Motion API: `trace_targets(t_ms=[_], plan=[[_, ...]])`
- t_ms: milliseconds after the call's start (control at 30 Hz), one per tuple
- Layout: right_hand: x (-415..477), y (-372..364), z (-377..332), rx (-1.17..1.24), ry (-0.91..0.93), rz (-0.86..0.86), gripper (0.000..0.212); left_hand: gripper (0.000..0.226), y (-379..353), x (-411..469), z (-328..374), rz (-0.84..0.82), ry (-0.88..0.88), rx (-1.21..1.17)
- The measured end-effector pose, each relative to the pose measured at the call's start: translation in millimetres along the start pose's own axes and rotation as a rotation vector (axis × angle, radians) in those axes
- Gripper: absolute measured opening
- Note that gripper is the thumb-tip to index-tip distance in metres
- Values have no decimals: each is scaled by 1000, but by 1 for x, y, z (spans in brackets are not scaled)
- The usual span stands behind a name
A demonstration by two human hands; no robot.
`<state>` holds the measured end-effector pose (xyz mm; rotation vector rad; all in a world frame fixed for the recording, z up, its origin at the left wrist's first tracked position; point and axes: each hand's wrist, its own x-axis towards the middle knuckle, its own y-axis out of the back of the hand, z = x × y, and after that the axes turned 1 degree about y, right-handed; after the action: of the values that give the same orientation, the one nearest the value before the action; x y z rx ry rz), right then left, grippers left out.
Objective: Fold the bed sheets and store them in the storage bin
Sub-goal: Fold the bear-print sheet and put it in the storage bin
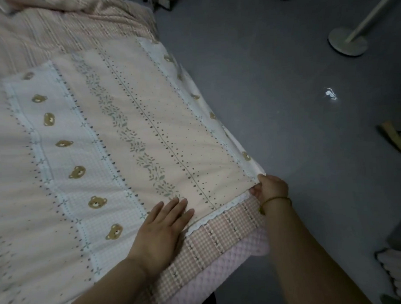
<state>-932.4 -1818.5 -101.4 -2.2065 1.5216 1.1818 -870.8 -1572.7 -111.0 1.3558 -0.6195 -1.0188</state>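
Observation:
A pale bed sheet (116,123) printed with bear heads, leaf vines and dotted stripes lies spread flat over the bed, with a folded layer on top. My left hand (161,226) presses flat on the sheet near its front edge, fingers apart. At the sheet's near right corner, my right hand (270,188) pinches the fabric; a thin bracelet circles its wrist. No storage bin is in view.
Beneath the sheet lie a pink checked cover (211,240) and a quilted pink mattress edge (224,267). A striped beige blanket (61,27) is bunched at the far end. Grey floor to the right holds a lamp stand base (346,41) and a white scrap (331,94).

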Motion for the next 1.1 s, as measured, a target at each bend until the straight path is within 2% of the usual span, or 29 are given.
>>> trace_targets(t_ms=[133, 200, 233, 300, 333, 400, 467, 500, 567, 600, 667, 700, 767, 833, 900, 967, 1000, 1100], plan=[[7, -8, -5, -318, 158, 117, 22, 69, -1, -6, 1, -43, 4, -23], [-2, -14, -1, -489, 237, 201, 47, 69, 0, -13, -2, -29, 9, -42], [-13, -24, 2, -640, 349, 258, 53, 68, 2, -20, -8, -30, 28, -56], [-32, -41, 15, -816, 753, 307, 50, 67, 2, -35, -17, -1, 63, -85], [-42, -62, 23, -860, 969, 247, 48, 66, 2, -49, -25, 29, 120, -104], [-63, -96, 40, -960, 1198, 57, 45, 57, -1, -75, -39, 22, 208, -127], [-98, -137, 61, -1065, 1381, -207, 41, 40, -5, -108, -57, 77, 302, -112], [-118, -152, 71, -1128, 1435, -366, 42, 47, -7, -124, -66, 77, 358, -91], [-157, -179, 101, -1289, 1559, -638, 46, 76, -17, -164, -81, 86, 505, -58], [-167, -183, 111, -1395, 1569, -721, 47, 78, -18, -174, -87, 121, 563, -63], [-193, -198, 143, -1522, 1668, -872, 48, 63, -20, -215, -97, 138, 731, -126], [-204, -204, 158, -1570, 1721, -914, 47, 55, -21, -236, -103, 138, 811, -182], [-229, -214, 176, -1672, 1707, -979, 63, 40, -24, -273, -115, 212, 960, -206], [-252, -230, 196, -1625, 1792, -958, 73, 56, -30, -301, -127, 243, 1032, -193], [-275, -247, 219, -1458, 1927, -936, 58, 65, -34, -325, -140, 314, 1046, -128], [-304, -271, 243, -1254, 2092, -936, 32, 51, -35, -349, -157, 380, 1032, -76], [-324, -285, 258, -1239, 2092, -940, 28, 43, -39, -370, -168, 401, 1030, -48], [-366, -315, 288, -1274, 2037, -950, 35, 43, -43, -421, -199, 382, 1103, -15]])
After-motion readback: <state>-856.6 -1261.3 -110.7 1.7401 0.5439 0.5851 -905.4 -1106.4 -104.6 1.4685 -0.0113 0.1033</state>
